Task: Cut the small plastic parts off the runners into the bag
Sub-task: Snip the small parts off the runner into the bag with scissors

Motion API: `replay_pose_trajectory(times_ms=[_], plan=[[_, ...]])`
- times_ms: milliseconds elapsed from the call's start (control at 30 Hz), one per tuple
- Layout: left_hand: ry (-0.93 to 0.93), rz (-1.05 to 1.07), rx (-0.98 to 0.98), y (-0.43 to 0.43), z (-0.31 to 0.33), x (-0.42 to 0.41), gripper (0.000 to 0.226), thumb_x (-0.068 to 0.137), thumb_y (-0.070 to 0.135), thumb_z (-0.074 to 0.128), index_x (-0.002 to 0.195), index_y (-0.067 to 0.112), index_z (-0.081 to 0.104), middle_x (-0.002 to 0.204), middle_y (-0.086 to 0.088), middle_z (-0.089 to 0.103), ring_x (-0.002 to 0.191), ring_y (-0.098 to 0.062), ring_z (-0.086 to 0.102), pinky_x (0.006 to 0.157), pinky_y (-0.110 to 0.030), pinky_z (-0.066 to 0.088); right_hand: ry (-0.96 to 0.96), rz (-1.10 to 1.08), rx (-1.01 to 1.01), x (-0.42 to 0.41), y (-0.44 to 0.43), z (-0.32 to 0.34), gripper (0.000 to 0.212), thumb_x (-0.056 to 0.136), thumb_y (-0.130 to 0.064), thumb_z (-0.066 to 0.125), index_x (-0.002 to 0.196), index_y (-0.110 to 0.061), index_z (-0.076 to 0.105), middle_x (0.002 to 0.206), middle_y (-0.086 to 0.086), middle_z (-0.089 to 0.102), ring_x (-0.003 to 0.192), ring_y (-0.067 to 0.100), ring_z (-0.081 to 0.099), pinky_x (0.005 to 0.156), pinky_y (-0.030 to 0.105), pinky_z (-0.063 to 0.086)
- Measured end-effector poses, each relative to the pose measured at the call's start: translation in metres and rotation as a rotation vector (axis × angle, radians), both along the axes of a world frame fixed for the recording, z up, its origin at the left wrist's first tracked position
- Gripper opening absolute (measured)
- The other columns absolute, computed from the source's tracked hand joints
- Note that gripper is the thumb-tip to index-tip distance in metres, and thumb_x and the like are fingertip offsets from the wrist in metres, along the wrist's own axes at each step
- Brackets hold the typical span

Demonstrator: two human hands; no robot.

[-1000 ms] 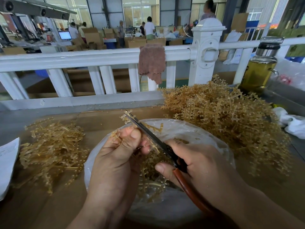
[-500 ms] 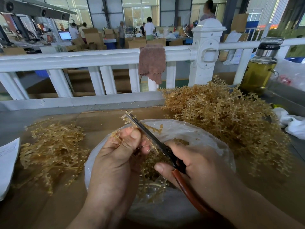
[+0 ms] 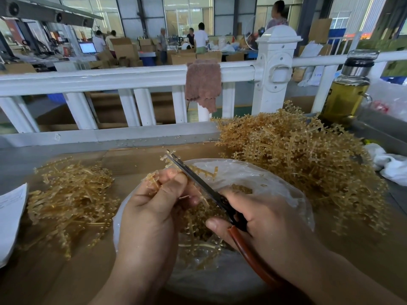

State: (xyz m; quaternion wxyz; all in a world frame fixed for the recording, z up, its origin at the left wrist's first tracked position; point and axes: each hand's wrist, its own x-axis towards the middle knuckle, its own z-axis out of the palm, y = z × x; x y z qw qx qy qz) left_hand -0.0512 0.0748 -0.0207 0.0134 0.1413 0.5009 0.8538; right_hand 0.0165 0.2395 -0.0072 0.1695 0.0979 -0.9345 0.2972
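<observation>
Left hand (image 3: 154,205) pinches a runner (image 3: 152,180) above the bag (image 3: 275,183); right hand (image 3: 264,219) grips the scissors (image 3: 191,175). I'd snip just beyond that pinch.

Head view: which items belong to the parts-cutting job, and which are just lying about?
Job:
left hand pinching a runner
right hand gripping the scissors
plastic bag
uncut runner pile, right
trimmed runner pile, left

Lying about:
bottle of yellow liquid
brown cloth on the railing
paper sheet
white rag
</observation>
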Motion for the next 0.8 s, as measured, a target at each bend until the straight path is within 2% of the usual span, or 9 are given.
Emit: replay_pose_trajectory(times_ms=[67,133,233,300,467,600,800], plan=[[0.035,0.061,-0.066,-0.004,0.001,-0.002,0.012,0.087,0.027,0.067,0.084,0.017,0.072,0.087,-0.014,0.072,0.077,-0.025,0.068,0.069,-0.034,0.056,0.010,0.004,0.024,0.000,0.000,0.000,0.046,0.088,-0.067,0.043,0.112,-0.033,0.064,0.061,-0.012,0.053,0.057,0.005,0.054,0.047,0.018,0.036],[0.036,0.087,-0.063,-0.009,0.004,-0.003,0.012,0.090,0.031,0.068,0.084,0.022,0.074,0.092,-0.012,0.073,0.081,-0.023,0.070,0.070,-0.030,0.058,0.018,0.001,0.049,0.000,0.000,-0.001,0.047,0.089,-0.067,0.043,0.109,-0.030,0.065,0.059,-0.011,0.051,0.057,0.006,0.053,0.047,0.020,0.037],[0.050,0.090,-0.044,-0.013,0.008,-0.004,0.007,0.084,0.031,0.078,0.081,0.026,0.073,0.084,-0.007,0.071,0.075,-0.017,0.068,0.067,-0.026,0.058,0.019,0.009,0.045,0.000,0.002,-0.002,0.050,0.088,-0.068,0.043,0.109,-0.028,0.065,0.059,-0.010,0.050,0.056,0.008,0.052,0.047,0.021,0.037],[0.057,0.066,-0.027,-0.014,0.008,-0.005,0.005,0.080,0.031,0.075,0.081,0.026,0.074,0.080,-0.005,0.070,0.072,-0.015,0.067,0.065,-0.024,0.057,0.020,0.019,0.029,0.000,0.003,-0.002,0.051,0.088,-0.068,0.044,0.108,-0.027,0.066,0.060,-0.010,0.051,0.055,0.008,0.052,0.046,0.021,0.036],[0.072,0.046,-0.032,-0.010,0.003,-0.005,0.009,0.093,0.025,0.071,0.085,0.025,0.075,0.082,-0.004,0.071,0.078,-0.016,0.069,0.069,-0.024,0.057,0.032,0.006,0.044,0.000,0.003,-0.005,0.048,0.088,-0.068,0.043,0.100,-0.027,0.065,0.057,-0.010,0.049,0.054,0.009,0.051,0.046,0.020,0.032],[0.082,0.101,-0.056,-0.007,0.001,-0.006,0.015,0.089,0.024,0.064,0.078,0.026,0.074,0.079,-0.004,0.070,0.074,-0.015,0.068,0.067,-0.025,0.057,0.039,0.009,0.058,-0.001,0.004,-0.006,0.044,0.089,-0.067,0.044,0.096,-0.028,0.062,0.055,-0.010,0.046,0.050,0.009,0.048,0.045,0.019,0.029],[0.072,0.104,-0.071,-0.007,0.001,-0.006,0.013,0.089,0.025,0.064,0.081,0.025,0.074,0.082,-0.006,0.071,0.075,-0.016,0.068,0.067,-0.024,0.057,0.044,0.025,0.085,-0.001,0.006,-0.004,0.039,0.091,-0.065,0.044,0.089,-0.028,0.058,0.055,-0.011,0.045,0.050,0.009,0.047,0.045,0.019,0.029]])
